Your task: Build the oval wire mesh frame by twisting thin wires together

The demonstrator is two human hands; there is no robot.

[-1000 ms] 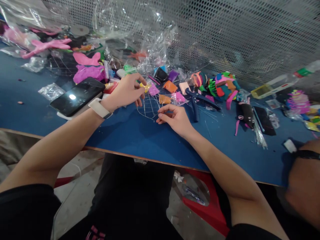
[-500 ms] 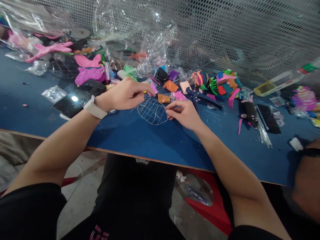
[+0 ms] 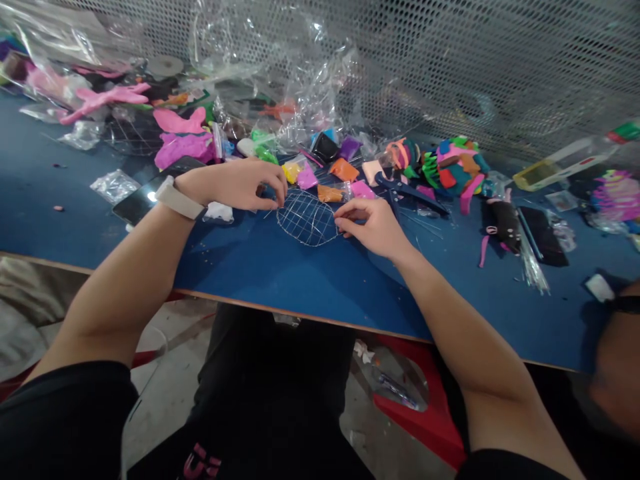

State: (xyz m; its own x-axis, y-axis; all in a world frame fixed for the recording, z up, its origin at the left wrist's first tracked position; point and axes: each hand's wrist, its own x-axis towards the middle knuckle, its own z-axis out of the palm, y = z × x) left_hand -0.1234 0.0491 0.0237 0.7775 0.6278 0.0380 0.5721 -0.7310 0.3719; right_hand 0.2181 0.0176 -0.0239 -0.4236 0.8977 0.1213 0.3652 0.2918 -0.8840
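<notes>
A rounded wire mesh frame [image 3: 309,222] of thin silver wires crossed in a grid lies between my hands, just above or on the blue table. My left hand [image 3: 240,185], with a white band on its wrist, pinches the mesh at its left edge. At the opposite edge my right hand [image 3: 369,223] holds the rim between thumb and fingers. Right behind the mesh are small packets of coloured clay: an orange-brown packet [image 3: 330,193], a pink packet [image 3: 362,190] and a violet-pink packet [image 3: 307,177]. Dark-handled pliers [image 3: 413,193] lie beyond my right hand.
A phone [image 3: 134,204] lies partly beneath my left forearm. Clear plastic bags [image 3: 310,80] heap against the perforated metal screen [image 3: 450,53]. To the right are a colourful clay model [image 3: 455,167], a tilted bottle [image 3: 565,163] and a wire bundle [image 3: 534,267]. Another person's arm [image 3: 620,353] shows at the right edge.
My left hand has drawn back left from above the packets to the mesh's left edge, its fingers now curled into a pinch. My right hand keeps its hold on the right edge.
</notes>
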